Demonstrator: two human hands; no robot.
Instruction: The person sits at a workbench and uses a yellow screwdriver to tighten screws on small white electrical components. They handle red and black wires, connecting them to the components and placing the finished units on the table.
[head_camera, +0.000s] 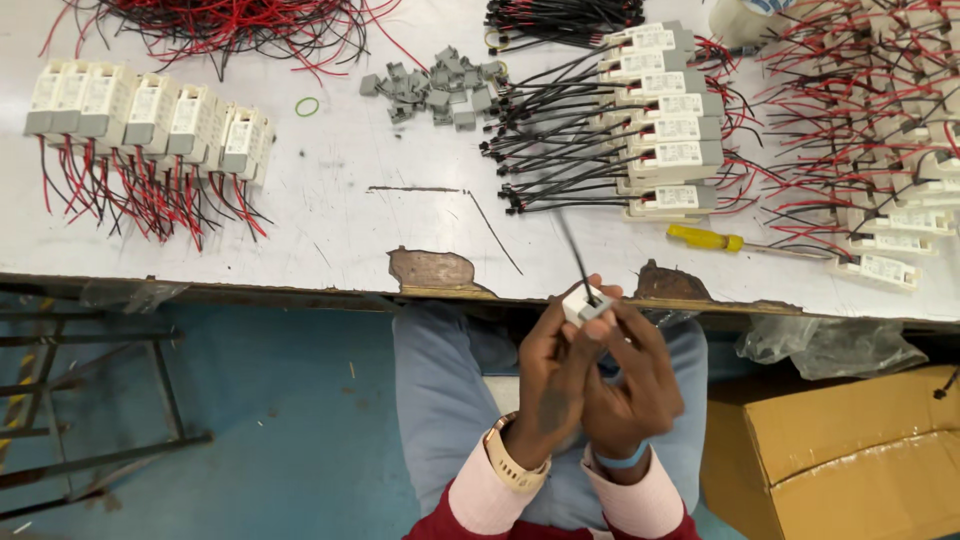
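Below the worn white bench (330, 230) edge we raise our left hand (548, 385) and right hand (632, 385) together, fingertips of both pinched on a small white module (585, 303) with black wire (572, 245)

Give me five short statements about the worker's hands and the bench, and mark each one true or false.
1. Both hands hold a small white box with black wires. True.
2. The left hand wears a wrist strap. True.
3. The yellow-handled screwdriver is in the right hand. False: it lies on the table, apart from both hands.
4. The pile of small grey parts sits on the cardboard box. False: it lies on the table, near its far side.
5. A row of white boxes with red wires lies on the table's left part. True.
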